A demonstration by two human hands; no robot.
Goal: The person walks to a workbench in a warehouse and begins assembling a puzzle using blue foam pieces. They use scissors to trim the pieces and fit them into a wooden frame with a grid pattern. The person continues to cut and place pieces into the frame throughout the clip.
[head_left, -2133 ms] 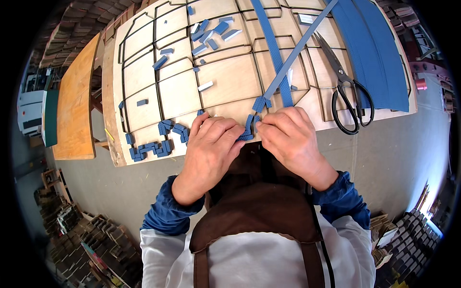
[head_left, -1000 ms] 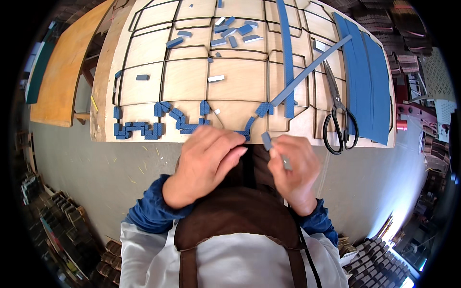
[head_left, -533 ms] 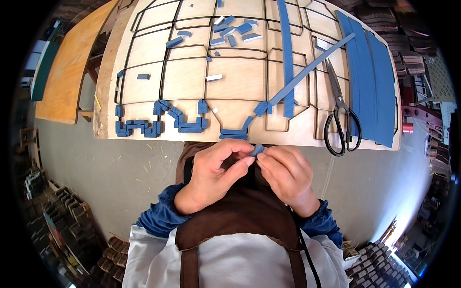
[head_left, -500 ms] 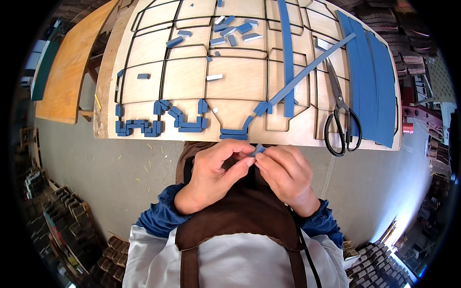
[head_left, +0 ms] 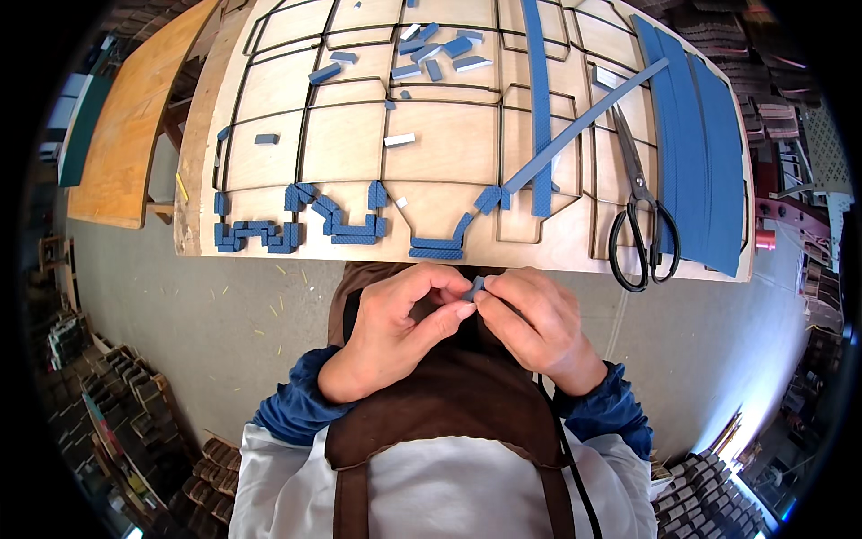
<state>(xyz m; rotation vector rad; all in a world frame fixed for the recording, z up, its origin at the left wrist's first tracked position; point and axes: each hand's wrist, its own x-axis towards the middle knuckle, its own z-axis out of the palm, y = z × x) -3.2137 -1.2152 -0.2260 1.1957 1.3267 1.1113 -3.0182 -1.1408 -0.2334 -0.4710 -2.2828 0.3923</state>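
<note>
Just off the near edge of a wooden die board (head_left: 449, 162), both hands meet over my apron. Between the fingertips of my left hand (head_left: 395, 323) and my right hand (head_left: 539, 323) is a small blue-grey foam piece (head_left: 473, 287), pinched from both sides and partly hidden by the fingers. Behind the hands, blue foam blocks (head_left: 437, 249) line the dark blades along the board's near edge. Further back lies a loose pile of cut foam pieces (head_left: 434, 70), some showing white undersides. To the right, a long foam strip (head_left: 584, 126) slants across another strip (head_left: 540, 171).
Large black-handled scissors (head_left: 639, 202) rest on the board's right side, handles reaching over its near edge. Wide blue foam sheets (head_left: 700, 153) lie beside them. An orange-brown wooden table (head_left: 135, 117) stands at left. Yellow scraps (head_left: 274, 311) dot the grey floor (head_left: 242, 314).
The small foam piece has turned between my fingertips and sits slightly lower and further left. Both hands keep their pinch, and the board's contents lie as before.
</note>
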